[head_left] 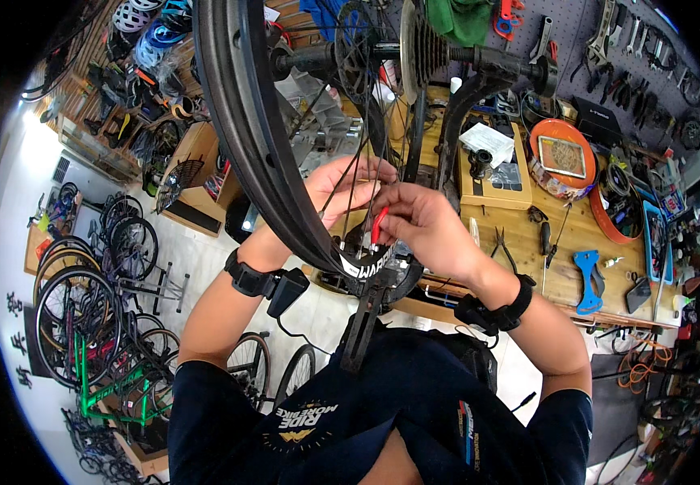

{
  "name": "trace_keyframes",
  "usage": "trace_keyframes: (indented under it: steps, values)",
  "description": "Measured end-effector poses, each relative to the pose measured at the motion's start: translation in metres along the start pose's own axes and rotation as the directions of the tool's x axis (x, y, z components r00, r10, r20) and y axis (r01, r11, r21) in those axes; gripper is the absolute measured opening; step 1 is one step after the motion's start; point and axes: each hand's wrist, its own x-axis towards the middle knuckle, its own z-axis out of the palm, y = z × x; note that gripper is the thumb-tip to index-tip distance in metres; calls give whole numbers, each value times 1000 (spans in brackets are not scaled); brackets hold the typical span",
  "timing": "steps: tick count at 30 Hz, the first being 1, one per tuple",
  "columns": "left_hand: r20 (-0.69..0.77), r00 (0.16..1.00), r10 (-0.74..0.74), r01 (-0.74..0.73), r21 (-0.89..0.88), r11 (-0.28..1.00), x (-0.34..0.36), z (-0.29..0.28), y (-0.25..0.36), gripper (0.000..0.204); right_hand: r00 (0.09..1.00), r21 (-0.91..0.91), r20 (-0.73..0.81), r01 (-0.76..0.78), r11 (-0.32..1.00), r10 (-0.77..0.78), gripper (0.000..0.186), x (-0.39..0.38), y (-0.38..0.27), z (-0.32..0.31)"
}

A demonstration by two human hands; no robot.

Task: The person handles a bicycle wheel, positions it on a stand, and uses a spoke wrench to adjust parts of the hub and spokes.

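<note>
A black bicycle wheel rim [251, 121] stands upright in front of me in a black truing stand [363, 323], its spokes running up to the hub. On that hub sit a disc rotor [353, 52] and a cassette [429, 55]. Low on the wheel, just above the rim, my right hand [435, 230] is closed on a small red spoke wrench [379, 225]. My left hand [342, 187] reaches in among the spokes from the other side, its fingers pinched around a spoke next to my right fingertips. What exactly lies between those left fingers is partly hidden.
On the wooden bench [556, 303] at right lie pliers [503, 249], a screwdriver [545, 236], a blue tool [588, 281], an open cardboard box [495, 187] and orange round trays [561, 153]. Wrenches [600, 32] hang behind. Bicycles [95, 323] stand at left.
</note>
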Motion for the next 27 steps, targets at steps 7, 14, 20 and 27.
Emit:
trace_keyframes:
  steps: [7,14,20,27]
  values:
    - [1,1000,-12,12,15,1000,0,2,2,30,999,16,-36,37,999,-36,14,2,9,-6]
    - [-3,1000,15,-15,78,997,3,0,-3,28,999,-67,14,-37,997,38,13,-2,9,-1]
    - [-16,999,40,-38,71,997,2,1,-5,28,998,17,-42,44,999,-44,15,4,18,-2]
    - [-3,1000,8,-8,83,997,2,2,1,33,981,119,195,-12,993,-12,32,6,15,-6]
